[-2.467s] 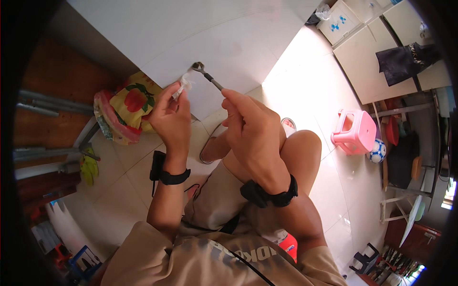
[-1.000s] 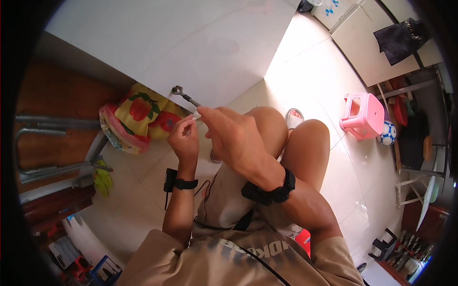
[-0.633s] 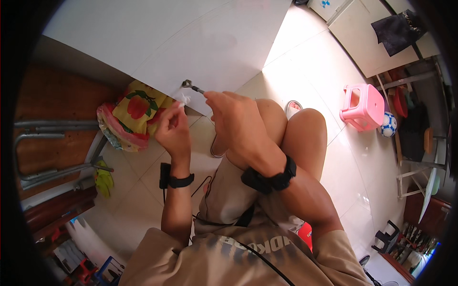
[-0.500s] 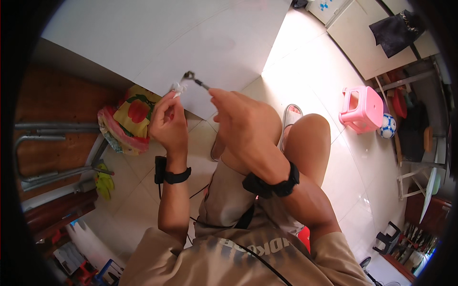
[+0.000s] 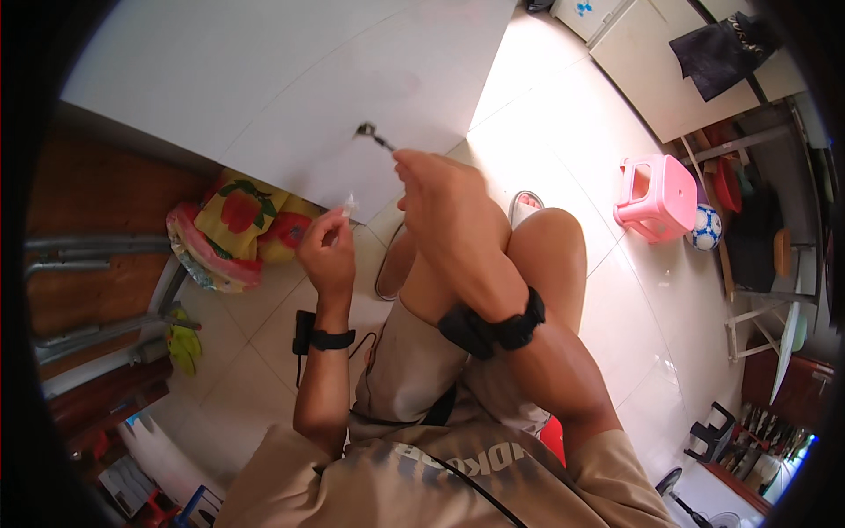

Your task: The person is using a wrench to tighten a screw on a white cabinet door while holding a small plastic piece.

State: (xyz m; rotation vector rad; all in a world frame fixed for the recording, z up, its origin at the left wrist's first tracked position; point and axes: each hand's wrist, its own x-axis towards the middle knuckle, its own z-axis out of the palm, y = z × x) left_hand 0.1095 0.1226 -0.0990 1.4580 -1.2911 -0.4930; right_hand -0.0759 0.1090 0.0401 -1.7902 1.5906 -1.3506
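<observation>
The left hand, pinching the white scrap, had separated from the tool, gripped by the right hand toward the scrap's twelve o'clock, leaving the tool's head clear.

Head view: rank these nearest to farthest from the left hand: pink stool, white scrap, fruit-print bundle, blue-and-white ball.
From the left hand:
1. White scrap: pinched in it.
2. Fruit-print bundle: to its left.
3. Pink stool: far right.
4. Blue-and-white ball: right, just beyond the stool.
</observation>
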